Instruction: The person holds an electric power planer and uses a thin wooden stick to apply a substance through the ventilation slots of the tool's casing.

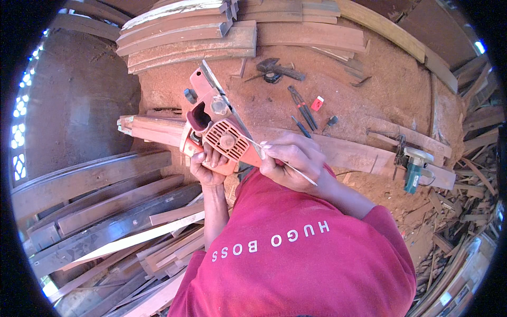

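I judge the orange planer (228,139), raised before the red shirt (296,274), heavy and rigid, best held by its handle (227,168); my left grip (207,166) wraps that, my right grip (296,161) pinches a thin strip (302,175)

Gap between planer (227,138) and pincers (300,101), plank stack (311,36) beyond

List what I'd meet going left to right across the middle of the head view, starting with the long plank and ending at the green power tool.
Long plank → orange handheld planer → right hand → green power tool.
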`<action>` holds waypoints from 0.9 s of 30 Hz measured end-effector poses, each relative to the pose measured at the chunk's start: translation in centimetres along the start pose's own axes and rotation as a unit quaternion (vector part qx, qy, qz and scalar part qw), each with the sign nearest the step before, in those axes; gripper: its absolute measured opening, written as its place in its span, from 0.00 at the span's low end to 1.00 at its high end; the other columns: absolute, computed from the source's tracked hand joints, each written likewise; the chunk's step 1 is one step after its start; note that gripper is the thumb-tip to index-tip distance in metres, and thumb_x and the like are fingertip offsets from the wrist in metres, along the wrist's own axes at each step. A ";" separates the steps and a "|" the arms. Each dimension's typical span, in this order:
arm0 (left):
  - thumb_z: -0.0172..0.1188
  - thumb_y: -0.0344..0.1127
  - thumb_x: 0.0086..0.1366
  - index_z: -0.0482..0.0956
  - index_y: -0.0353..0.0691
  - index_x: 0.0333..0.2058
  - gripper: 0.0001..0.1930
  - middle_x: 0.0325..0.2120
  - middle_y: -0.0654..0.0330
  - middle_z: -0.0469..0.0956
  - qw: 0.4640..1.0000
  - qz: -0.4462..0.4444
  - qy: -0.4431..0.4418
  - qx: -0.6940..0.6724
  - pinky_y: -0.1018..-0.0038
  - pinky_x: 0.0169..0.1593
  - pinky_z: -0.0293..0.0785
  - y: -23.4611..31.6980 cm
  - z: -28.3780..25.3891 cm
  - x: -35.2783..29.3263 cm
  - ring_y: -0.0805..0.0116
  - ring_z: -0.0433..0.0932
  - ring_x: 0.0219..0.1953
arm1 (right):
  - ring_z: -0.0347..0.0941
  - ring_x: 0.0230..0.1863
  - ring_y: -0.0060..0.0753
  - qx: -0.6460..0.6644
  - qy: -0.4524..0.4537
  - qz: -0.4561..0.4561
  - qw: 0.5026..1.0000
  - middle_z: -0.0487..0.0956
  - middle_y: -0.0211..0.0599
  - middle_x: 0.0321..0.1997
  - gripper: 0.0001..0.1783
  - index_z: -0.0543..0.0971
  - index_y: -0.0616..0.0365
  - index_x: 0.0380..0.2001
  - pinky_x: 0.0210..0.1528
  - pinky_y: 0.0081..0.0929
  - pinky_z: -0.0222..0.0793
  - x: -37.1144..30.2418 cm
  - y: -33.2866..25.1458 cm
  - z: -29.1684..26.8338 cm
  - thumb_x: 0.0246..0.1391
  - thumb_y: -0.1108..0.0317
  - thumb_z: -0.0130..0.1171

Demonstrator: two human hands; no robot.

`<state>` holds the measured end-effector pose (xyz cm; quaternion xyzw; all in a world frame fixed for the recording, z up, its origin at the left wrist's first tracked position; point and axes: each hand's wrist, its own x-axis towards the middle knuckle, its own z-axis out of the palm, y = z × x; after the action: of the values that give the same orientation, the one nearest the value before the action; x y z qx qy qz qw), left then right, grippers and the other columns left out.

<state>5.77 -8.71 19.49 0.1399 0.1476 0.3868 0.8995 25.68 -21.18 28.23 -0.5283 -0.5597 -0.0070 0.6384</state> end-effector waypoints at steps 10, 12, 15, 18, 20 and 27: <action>0.55 0.34 0.57 0.67 0.37 0.35 0.10 0.15 0.69 0.65 0.999 -0.019 -0.020 0.019 0.80 0.26 0.65 0.4 0.4 -0.3 0.79 0.65 0.17 | 0.77 0.26 0.36 -0.003 -0.034 -0.011 0.999 0.78 0.37 0.29 0.16 0.74 0.59 0.30 0.26 0.29 0.73 0.3 -0.6 0.1 0.38 0.78 0.70; 0.55 0.38 0.57 0.64 0.46 0.19 0.12 0.13 0.68 0.63 0.999 -0.024 -0.005 0.038 0.78 0.27 0.62 0.4 0.2 -0.2 0.78 0.63 0.17 | 0.77 0.27 0.37 -0.005 -0.042 -0.002 0.999 0.77 0.36 0.30 0.18 0.73 0.58 0.30 0.27 0.31 0.73 0.3 -0.8 -0.1 0.37 0.77 0.72; 0.55 0.37 0.58 0.64 0.46 0.19 0.11 0.13 0.68 0.62 0.999 -0.037 -0.011 0.012 0.78 0.28 0.61 0.3 0.0 -0.4 0.78 0.61 0.17 | 0.77 0.27 0.37 0.002 -0.053 -0.004 0.999 0.77 0.36 0.29 0.18 0.73 0.58 0.30 0.27 0.30 0.72 0.2 -0.8 -0.1 0.37 0.77 0.72; 0.55 0.37 0.58 0.64 0.46 0.20 0.11 0.13 0.69 0.62 1.000 -0.018 0.012 0.013 0.78 0.28 0.60 0.3 -0.2 -0.5 0.78 0.60 0.17 | 0.77 0.27 0.37 -0.001 -0.050 -0.007 0.999 0.77 0.36 0.30 0.17 0.73 0.57 0.30 0.27 0.30 0.73 0.2 -1.1 -0.1 0.37 0.77 0.71; 0.55 0.37 0.58 0.63 0.46 0.20 0.11 0.14 0.69 0.62 0.999 -0.027 -0.010 0.015 0.78 0.28 0.60 0.2 0.2 -0.5 0.78 0.60 0.17 | 0.77 0.27 0.37 -0.010 -0.036 -0.015 0.999 0.77 0.36 0.30 0.16 0.74 0.57 0.30 0.28 0.31 0.73 0.2 -1.5 -0.2 0.38 0.77 0.70; 0.55 0.34 0.58 0.69 0.39 0.31 0.07 0.16 0.69 0.65 0.999 -0.027 -0.018 0.006 0.80 0.26 0.65 0.1 0.3 -0.5 0.80 0.65 0.18 | 0.78 0.27 0.40 -0.012 -0.069 0.013 0.997 0.76 0.36 0.28 0.15 0.74 0.58 0.32 0.27 0.32 0.74 -0.4 -0.3 1.1 0.41 0.78 0.69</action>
<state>5.54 -9.04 19.90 0.1477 0.1376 0.3590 0.9112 24.61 -20.83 27.92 -0.5427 -0.5954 0.0316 0.5916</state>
